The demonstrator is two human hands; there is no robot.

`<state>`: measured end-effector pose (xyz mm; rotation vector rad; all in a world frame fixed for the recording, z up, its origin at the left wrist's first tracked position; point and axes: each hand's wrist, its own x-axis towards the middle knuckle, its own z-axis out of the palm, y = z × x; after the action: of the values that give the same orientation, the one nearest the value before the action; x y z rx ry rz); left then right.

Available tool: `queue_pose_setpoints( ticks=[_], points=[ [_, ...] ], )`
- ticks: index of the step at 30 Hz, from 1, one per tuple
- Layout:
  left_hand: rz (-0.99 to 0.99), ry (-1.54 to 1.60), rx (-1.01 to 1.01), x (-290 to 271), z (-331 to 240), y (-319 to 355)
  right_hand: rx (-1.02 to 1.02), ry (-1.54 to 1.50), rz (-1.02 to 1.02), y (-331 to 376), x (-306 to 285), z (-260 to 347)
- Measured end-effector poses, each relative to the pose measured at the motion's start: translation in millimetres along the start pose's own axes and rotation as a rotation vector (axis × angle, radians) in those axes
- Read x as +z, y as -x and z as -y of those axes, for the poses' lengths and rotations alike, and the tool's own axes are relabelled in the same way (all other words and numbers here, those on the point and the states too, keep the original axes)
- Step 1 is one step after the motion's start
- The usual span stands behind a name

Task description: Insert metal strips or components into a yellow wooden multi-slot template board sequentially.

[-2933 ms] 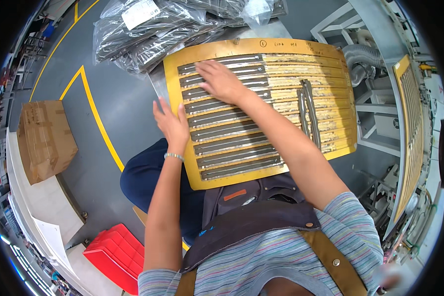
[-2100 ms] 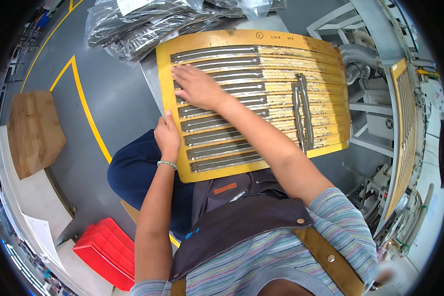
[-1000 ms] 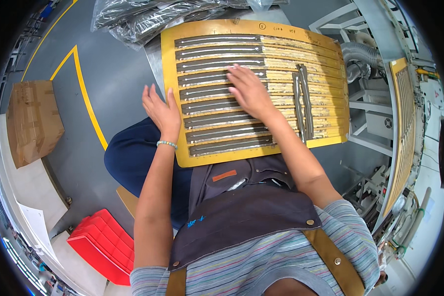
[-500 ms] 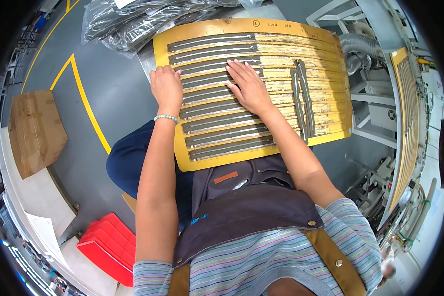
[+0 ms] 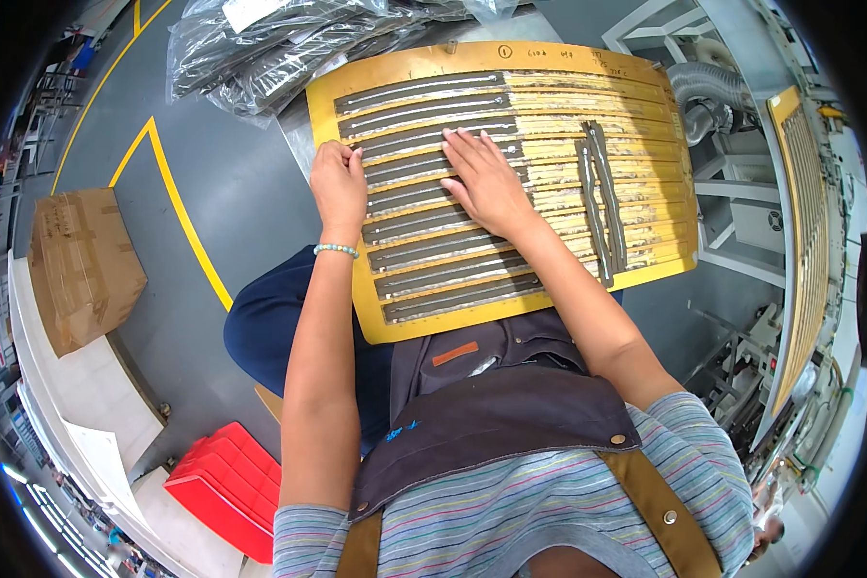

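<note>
Yellow slotted board point(image 5: 549, 87), plastic-bagged strips point(image 5: 260, 48) beyond

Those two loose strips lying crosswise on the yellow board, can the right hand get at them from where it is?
Probably yes. The right hand lies flat on the board, and the loose strips lie just to its right with nothing between or on top of them.

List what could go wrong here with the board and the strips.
1. The board seems to rest on the person's lap with its near edge past the knees; pressing could tip it.
2. Two loose strips lie crosswise over the slots and might slide off.
3. The right hand covers several seated strips; dragging it could lift them out.
</note>
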<state>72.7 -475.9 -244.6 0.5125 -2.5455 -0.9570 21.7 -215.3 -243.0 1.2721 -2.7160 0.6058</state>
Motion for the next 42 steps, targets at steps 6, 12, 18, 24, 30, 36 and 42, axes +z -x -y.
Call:
queue_pose_setpoints(
  ticks=[6, 12, 18, 24, 30, 36, 42],
  points=[
    [-0.023, 0.138, -0.100, 3, -2, -9, -0.050, -0.074, -0.024, -20, 15, 18],
    [0.043, 0.113, -0.133, -2, 2, -19, -0.105, -0.142, -0.042, -42, 19, 24],
    [-0.007, 0.141, -0.138, 2, -3, -14, -0.133, -0.202, -0.040, -55, 29, 36],
    [-0.017, 0.106, -0.118, -1, 2, -11, -0.148, -0.189, -0.055, -59, 39, 50],
    [-0.256, 0.115, -0.147, -15, 19, 20, -0.128, -0.199, -0.048, -71, 57, 75],
    [-0.139, 0.029, -0.450, -18, 43, 103, -0.054, -0.321, -0.226, -80, 31, 66],
    [0.087, -0.059, -0.519, -21, 19, 115, -0.097, -0.179, 0.017, 8, -38, -19]
  ],
)
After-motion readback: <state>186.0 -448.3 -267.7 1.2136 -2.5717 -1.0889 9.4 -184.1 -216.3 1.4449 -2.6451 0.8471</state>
